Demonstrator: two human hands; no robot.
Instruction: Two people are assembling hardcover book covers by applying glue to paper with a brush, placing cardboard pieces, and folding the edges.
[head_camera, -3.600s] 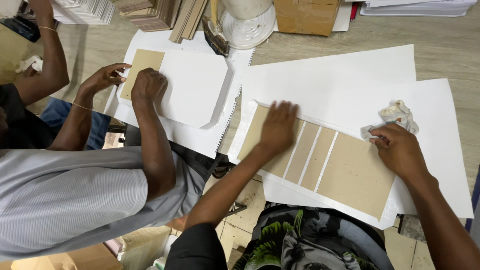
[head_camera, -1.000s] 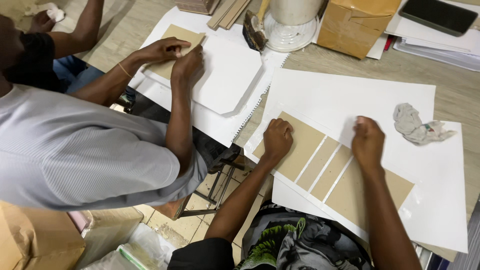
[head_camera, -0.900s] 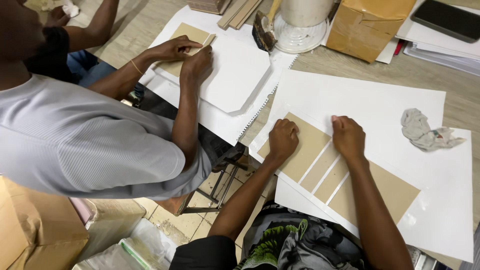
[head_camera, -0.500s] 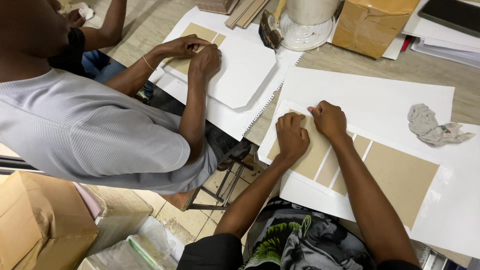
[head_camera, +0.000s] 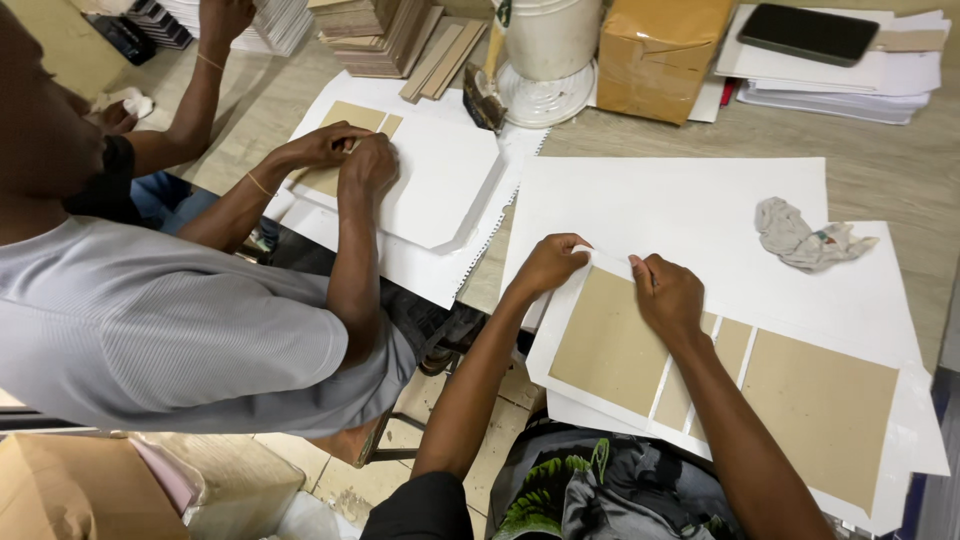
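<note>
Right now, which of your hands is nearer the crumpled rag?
Right. The right hand sits on the cardboard, just left of and below the rag; the left hand is farther left, at the paper's edge.

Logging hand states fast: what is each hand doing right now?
Left hand: closed, pinching the white paper edge at the brown board.
Right hand: closed, fingers curled on that same paper edge.

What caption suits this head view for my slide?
Left hand and right hand fold white paper edge over brown boards.
</note>
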